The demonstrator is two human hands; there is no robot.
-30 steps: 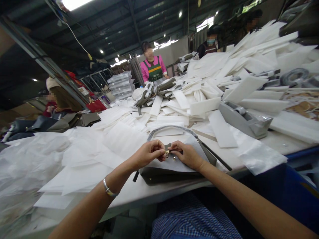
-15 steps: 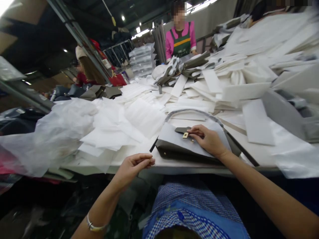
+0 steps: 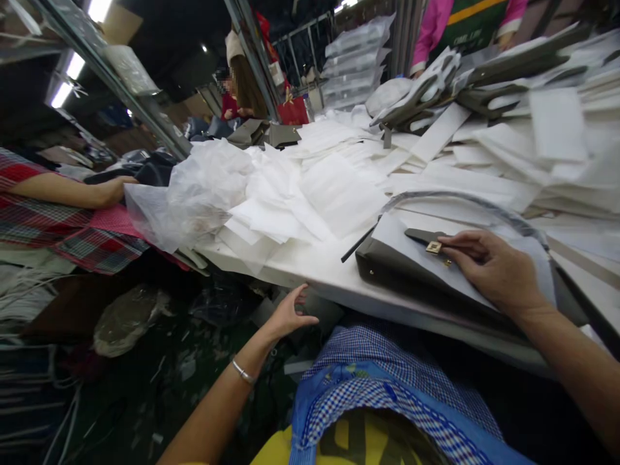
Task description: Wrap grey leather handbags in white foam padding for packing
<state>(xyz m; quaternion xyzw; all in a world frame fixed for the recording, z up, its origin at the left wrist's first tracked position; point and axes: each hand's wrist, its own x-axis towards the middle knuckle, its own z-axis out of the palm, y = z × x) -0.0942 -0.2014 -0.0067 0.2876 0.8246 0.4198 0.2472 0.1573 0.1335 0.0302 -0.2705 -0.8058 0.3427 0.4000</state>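
Observation:
A dark olive handbag (image 3: 392, 265) lies on the white table (image 3: 310, 261) near its front edge, with a white sheet (image 3: 394, 231) over its upper face. Its arched handle (image 3: 465, 196) appears wrapped in a translucent cover. My right hand (image 3: 504, 271) rests over the bag, pinching a short dark strap (image 3: 420, 235) that carries a gold clasp (image 3: 433, 247). A smaller gold fitting (image 3: 446, 262) shows just below the fingers. Off the table's front edge, my left hand (image 3: 289, 313) holds nothing, thumb and fingers apart.
White foam sheets (image 3: 339, 187) and crumpled plastic film (image 3: 203, 184) are heaped on the table. Grey-olive bag pieces (image 3: 416, 93) lie behind. At left a co-worker's hand (image 3: 119, 189) touches the film; another person in a pink sleeve (image 3: 429, 32) stands across. Scraps litter the floor (image 3: 184, 368).
The view has swung left, bringing a co-worker's arm into sight. My left hand has moved away from the bag, and its fingers have spread. My right hand stays on the strap.

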